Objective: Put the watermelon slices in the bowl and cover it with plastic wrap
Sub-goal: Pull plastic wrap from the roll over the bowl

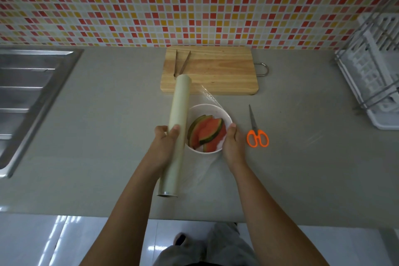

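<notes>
A white bowl (224, 114) stands on the grey counter and holds several watermelon slices (207, 131) with red flesh and green rind. My left hand (166, 142) grips a long pale roll of plastic wrap (179, 114) just left of the bowl, lying lengthwise away from me. A clear sheet of film (210, 97) stretches from the roll over the bowl. My right hand (233, 142) rests on the bowl's right rim and pinches the film's edge there.
A wooden cutting board (216, 71) with metal tongs (181, 62) lies behind the bowl. Orange-handled scissors (257, 134) lie right of the bowl. A steel sink (28, 93) is at the left, a white dish rack (373, 71) at the right.
</notes>
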Motion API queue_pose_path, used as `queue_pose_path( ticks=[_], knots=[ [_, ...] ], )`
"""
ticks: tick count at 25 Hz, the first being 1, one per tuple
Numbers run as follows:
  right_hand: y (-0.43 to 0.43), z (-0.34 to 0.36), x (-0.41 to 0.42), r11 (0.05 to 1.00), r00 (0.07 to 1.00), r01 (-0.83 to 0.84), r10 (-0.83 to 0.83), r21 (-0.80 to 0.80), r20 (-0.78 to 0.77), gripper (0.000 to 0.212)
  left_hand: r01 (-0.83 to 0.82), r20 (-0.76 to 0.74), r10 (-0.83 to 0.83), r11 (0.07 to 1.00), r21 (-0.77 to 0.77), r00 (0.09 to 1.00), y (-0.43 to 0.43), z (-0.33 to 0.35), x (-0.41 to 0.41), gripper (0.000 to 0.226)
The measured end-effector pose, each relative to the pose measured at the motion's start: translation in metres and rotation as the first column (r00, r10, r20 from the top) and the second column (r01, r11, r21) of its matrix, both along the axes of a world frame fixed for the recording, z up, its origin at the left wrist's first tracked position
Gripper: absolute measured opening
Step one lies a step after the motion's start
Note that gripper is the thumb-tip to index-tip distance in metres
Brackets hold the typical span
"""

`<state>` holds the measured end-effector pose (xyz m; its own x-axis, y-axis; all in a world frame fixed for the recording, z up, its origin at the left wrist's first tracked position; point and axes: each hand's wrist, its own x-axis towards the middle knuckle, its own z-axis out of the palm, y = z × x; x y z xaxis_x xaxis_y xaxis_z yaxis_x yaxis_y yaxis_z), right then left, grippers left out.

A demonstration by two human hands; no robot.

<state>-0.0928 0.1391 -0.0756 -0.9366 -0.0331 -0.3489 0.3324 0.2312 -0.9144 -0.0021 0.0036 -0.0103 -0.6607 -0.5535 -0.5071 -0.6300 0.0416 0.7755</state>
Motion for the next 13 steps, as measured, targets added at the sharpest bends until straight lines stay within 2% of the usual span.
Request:
queue_pose_path(
  ticks=[3,7,9,12,13],
  knots=[
    [-0.0009,0.0007,0.0,1.0,1.0,0.001,-0.001,0.002,-0.005,0.041,-0.049,-0.021,0.051,0.996,0.075,0.998,-0.0033,-0.0008,0.0005,0.039],
    [-0.002,-0.0003,-0.0001,0.999,1.0,0.003,-0.002,0.039,-0.01,0.047,0.004,0.024,-0.003,1.0,-0.021,1.0,-0.0011,-0.0038,0.0062,0.07],
    [-0.0021,0.0019,0.0006,0.999,1.0,0.008,-0.007,0.047,-0.021,0.047,0.025,0.024,-0.022,0.994,-0.111,0.999,-0.0023,-0.008,0.0056,0.063],
    [-0.0028,0.0042,0.001,0.999,0.999,0.022,-0.021,0.045,-0.032,0.048,0.045,0.064,-0.024,0.939,-0.341,0.998,-0.0046,-0.0074,0.0047,0.042],
    [-0.0026,0.0039,0.0007,0.999,0.999,0.03,-0.029,0.044,-0.027,0.048,0.039,0.079,-0.011,0.931,-0.362,0.997,-0.007,-0.0084,0.0058,0.042]
  ],
)
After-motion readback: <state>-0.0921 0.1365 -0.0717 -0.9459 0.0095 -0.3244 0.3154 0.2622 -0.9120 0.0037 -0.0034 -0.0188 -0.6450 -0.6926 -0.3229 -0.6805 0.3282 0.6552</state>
